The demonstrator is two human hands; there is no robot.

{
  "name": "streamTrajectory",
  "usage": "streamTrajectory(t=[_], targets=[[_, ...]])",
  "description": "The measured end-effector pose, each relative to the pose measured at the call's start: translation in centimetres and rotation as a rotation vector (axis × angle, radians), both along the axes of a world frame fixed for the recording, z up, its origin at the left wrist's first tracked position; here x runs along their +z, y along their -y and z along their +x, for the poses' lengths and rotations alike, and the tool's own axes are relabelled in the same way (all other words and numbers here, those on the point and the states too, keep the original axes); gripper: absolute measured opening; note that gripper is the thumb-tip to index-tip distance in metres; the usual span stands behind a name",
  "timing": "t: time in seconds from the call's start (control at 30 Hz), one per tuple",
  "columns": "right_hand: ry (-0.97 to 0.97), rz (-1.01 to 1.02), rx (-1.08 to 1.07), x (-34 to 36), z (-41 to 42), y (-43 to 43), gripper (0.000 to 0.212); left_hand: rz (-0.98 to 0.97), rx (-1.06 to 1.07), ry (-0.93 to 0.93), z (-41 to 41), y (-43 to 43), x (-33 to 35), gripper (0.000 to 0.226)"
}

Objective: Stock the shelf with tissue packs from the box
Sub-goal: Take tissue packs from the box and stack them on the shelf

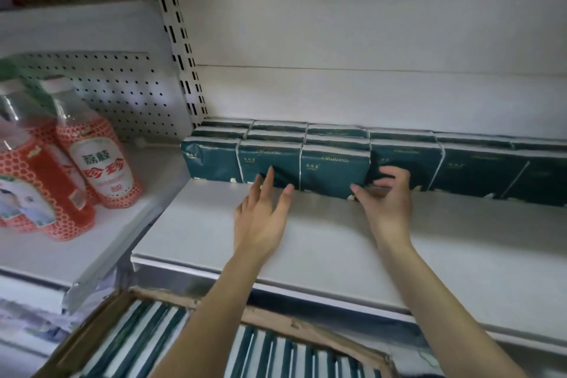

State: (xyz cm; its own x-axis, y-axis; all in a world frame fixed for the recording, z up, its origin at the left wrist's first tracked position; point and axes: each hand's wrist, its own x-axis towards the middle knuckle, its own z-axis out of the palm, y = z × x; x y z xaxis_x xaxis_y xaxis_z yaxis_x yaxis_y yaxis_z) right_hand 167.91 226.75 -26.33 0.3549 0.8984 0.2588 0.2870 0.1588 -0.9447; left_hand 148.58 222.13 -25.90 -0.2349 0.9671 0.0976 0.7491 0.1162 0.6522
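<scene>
Box cut off (bottom edge).

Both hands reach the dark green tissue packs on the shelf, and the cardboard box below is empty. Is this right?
No. In the head view the cardboard box is full of packs; the left hand and right hand do reach the shelf packs.

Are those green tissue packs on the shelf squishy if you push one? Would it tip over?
Probably squishy: the tissue packs have soft, creased plastic wrap. Likely light for their size, being paper. One probably wouldn't tip easily, since they stand pressed tight against each other in rows.
</scene>
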Motion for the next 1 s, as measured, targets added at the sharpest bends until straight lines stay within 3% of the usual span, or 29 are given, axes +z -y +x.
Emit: streamTrajectory(t=[0.5, 0.57, 0.7, 0.83, 1.0], targets=[[-0.018, -0.053, -0.032, -0.2, -0.2, -0.3, 0.035, 0.030, 0.002, 0.014, 0.0, 0.2, 0.0, 0.059], [0.011, -0.053, -0.030, -0.2, -0.2, -0.3, 0.036, 0.071, 0.048, 0.138, -0.1, 0.3, 0.3, 0.057], [0.121, -0.067, 0.004, 0.0, -0.4, -0.4, 0.045, 0.300, 0.270, 0.593, -0.9, 0.3, 1.2, 0.053], [0.210, -0.119, 0.015, 0.2, -0.8, -0.3, 0.058, 0.427, 0.461, 0.669, -3.4, -1.0, 1.2, 0.084], [0.241, -0.149, 0.011, 0.4, -1.0, -0.1, 0.059, 0.347, 0.579, 0.498, -6.6, -3.8, 1.3, 0.113]])
